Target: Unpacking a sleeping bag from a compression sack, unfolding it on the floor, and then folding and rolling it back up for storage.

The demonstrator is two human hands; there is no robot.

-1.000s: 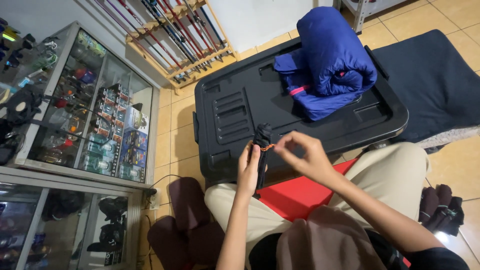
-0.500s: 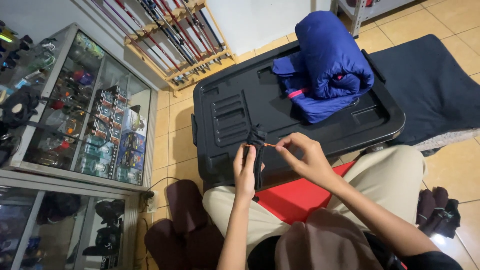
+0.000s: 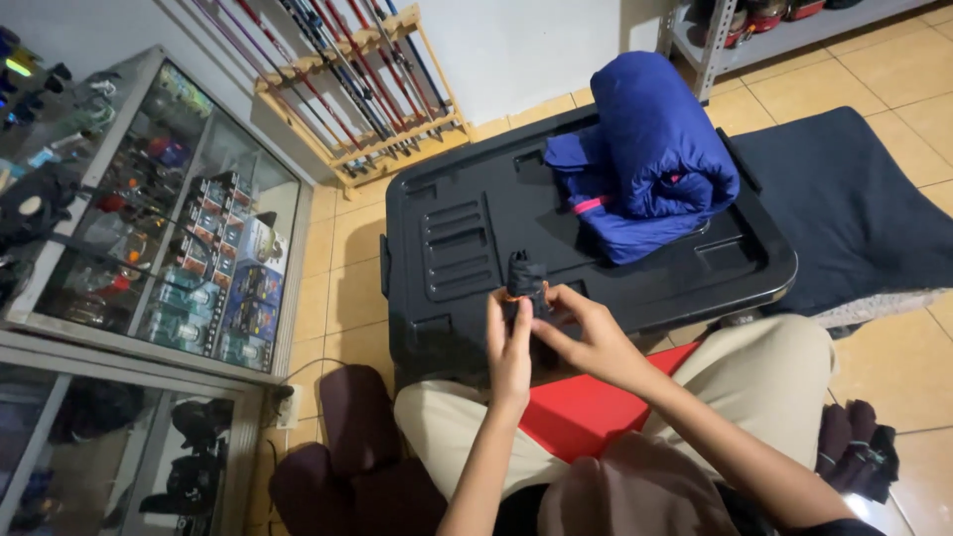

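Nearest, at 6 o'clock, a red cushion [image 3: 586,412] shows between the person's beige-trousered knees. Just above it both hands meet on a small black rolled pouch [image 3: 524,281] banded in orange. The left hand [image 3: 509,349] is curled round its lower part, fingers upright against it; the right hand [image 3: 586,333] comes in from 4 o'clock and pinches the pouch's side between thumb and 2 fingertips, a narrow grip. How tight either hold is cannot be told.

The pouch is held in the air over the near edge of a black storage bin lid [image 3: 467,238]. The likeliest slip: the pinch is light and the roll soft, so a tug on the orange band could let it unroll, or drop onto the lid or into the lap. The band itself is thin and half hidden by fingers, so it may snap off sideways.

Farther, at 1 o'clock, a rolled blue sleeping bag [image 3: 650,154] lies on the lid, well apart from the hands. At 3 o'clock a dark mat [image 3: 854,208] covers the tiled floor. At 9 o'clock stands a glass display case [image 3: 169,248], and at 11 o'clock a wooden rack of rods [image 3: 367,74] leans against the wall
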